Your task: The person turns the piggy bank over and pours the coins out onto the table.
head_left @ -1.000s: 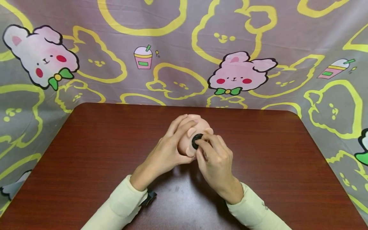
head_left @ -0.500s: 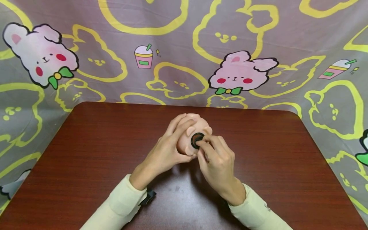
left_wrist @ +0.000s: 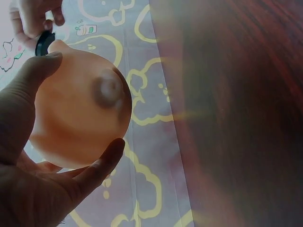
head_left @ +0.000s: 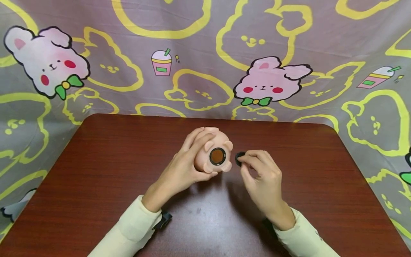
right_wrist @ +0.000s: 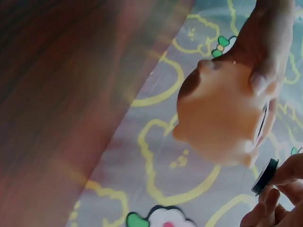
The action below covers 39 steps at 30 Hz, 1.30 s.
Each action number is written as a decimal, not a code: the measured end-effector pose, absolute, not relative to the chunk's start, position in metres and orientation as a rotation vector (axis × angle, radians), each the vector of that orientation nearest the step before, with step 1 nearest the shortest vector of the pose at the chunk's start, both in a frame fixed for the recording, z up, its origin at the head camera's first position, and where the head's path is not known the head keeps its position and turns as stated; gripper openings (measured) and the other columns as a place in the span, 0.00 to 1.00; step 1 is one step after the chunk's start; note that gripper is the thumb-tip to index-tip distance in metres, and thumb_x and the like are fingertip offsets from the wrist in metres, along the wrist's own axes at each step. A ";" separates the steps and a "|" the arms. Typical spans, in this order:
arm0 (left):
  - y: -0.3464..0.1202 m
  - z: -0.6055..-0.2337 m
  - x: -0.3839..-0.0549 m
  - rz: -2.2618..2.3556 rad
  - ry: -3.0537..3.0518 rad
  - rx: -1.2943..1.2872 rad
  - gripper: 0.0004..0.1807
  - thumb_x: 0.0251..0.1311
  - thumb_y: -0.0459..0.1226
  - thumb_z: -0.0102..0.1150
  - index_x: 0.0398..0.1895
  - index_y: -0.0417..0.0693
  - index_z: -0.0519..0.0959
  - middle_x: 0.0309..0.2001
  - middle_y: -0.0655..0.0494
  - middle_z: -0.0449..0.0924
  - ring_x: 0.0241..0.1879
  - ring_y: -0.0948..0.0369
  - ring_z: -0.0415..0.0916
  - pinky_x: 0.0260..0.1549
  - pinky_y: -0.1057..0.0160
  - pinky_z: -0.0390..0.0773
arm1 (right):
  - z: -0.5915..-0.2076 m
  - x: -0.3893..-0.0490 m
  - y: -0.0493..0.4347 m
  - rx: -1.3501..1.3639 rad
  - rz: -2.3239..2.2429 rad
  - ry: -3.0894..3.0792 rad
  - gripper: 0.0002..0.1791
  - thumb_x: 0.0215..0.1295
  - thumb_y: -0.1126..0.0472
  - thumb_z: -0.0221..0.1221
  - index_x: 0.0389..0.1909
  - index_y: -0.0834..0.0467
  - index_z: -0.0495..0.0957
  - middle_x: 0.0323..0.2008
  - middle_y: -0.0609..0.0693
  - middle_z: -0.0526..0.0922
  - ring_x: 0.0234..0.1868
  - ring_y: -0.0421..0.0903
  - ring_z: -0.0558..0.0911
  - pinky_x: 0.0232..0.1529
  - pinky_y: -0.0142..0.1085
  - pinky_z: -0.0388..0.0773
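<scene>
A round pink piggy bank [head_left: 201, 157] is held up over the table, its underside with stubby feet turned toward the head camera. My left hand [head_left: 181, 166] grips it from the left, thumb below and fingers over the top. In the middle of the underside, a black-rimmed round hole [head_left: 217, 156] stands uncovered, showing brown inside. Just to the right, my right hand [head_left: 264, 182] pinches a black round plug [head_left: 239, 159] between thumb and fingers. The right wrist view shows this plug [right_wrist: 265, 177] apart from the bank [right_wrist: 220, 113].
A dark red-brown wooden table [head_left: 106, 171] with rounded far corners lies beneath both hands. Patterned cloth [head_left: 199, 53] with bunny and cup drawings hangs behind it and along both sides. A black wrist piece [head_left: 163, 221] sits at the left cuff.
The black plug has come out of the piggy bank's hole and moved right with my right hand. My left hand and the bank have shifted slightly left.
</scene>
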State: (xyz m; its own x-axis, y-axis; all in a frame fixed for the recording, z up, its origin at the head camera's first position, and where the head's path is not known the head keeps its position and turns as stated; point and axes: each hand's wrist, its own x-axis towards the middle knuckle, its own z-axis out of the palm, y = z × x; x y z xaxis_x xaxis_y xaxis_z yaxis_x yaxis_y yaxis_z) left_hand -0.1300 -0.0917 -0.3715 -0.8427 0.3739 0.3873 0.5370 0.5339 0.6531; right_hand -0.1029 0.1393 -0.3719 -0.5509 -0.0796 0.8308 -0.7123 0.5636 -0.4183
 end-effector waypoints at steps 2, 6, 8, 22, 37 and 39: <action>-0.091 -0.371 -0.130 -1.207 -2.572 -0.771 0.60 0.45 0.45 0.86 0.80 0.75 0.59 0.81 0.59 0.55 0.70 0.53 0.72 0.56 0.43 0.82 | -0.373 -0.104 0.149 0.598 1.058 -1.998 0.11 0.56 0.80 0.59 0.30 0.65 0.88 0.32 0.56 0.85 0.35 0.43 0.80 0.38 0.24 0.75; -0.090 -0.371 -0.131 -1.216 -2.582 -0.764 0.60 0.45 0.44 0.86 0.80 0.76 0.59 0.81 0.60 0.54 0.71 0.53 0.71 0.57 0.42 0.82 | -0.374 -0.107 0.167 0.531 1.188 -2.007 0.14 0.55 0.83 0.59 0.30 0.64 0.88 0.33 0.56 0.85 0.34 0.35 0.79 0.37 0.21 0.74; -0.090 -0.371 -0.131 -1.216 -2.585 -0.764 0.59 0.45 0.44 0.86 0.80 0.76 0.59 0.81 0.60 0.55 0.72 0.54 0.70 0.57 0.43 0.82 | -0.373 -0.108 0.175 0.479 1.243 -2.029 0.15 0.55 0.84 0.59 0.30 0.64 0.88 0.33 0.56 0.86 0.34 0.33 0.78 0.36 0.22 0.73; -0.092 -0.368 -0.130 -1.211 -2.573 -0.765 0.60 0.45 0.44 0.86 0.80 0.75 0.59 0.80 0.62 0.55 0.71 0.56 0.71 0.58 0.45 0.82 | -0.375 -0.125 0.228 -0.143 1.405 -2.378 0.09 0.64 0.74 0.61 0.35 0.62 0.89 0.31 0.32 0.85 0.21 0.34 0.75 0.18 0.27 0.65; -0.095 -0.368 -0.129 -1.234 -2.573 -0.789 0.58 0.46 0.45 0.86 0.80 0.74 0.60 0.80 0.62 0.55 0.74 0.60 0.66 0.60 0.47 0.81 | -0.397 -0.151 0.267 -0.366 1.546 -2.626 0.09 0.70 0.68 0.59 0.44 0.66 0.86 0.29 0.32 0.81 0.30 0.36 0.78 0.27 0.29 0.77; -0.095 -0.369 -0.129 -1.228 -2.568 -0.795 0.58 0.46 0.45 0.86 0.80 0.74 0.60 0.81 0.61 0.55 0.75 0.59 0.65 0.61 0.47 0.80 | -0.400 -0.154 0.270 -0.375 1.580 -2.638 0.09 0.70 0.69 0.59 0.43 0.66 0.86 0.27 0.33 0.81 0.30 0.35 0.79 0.30 0.29 0.79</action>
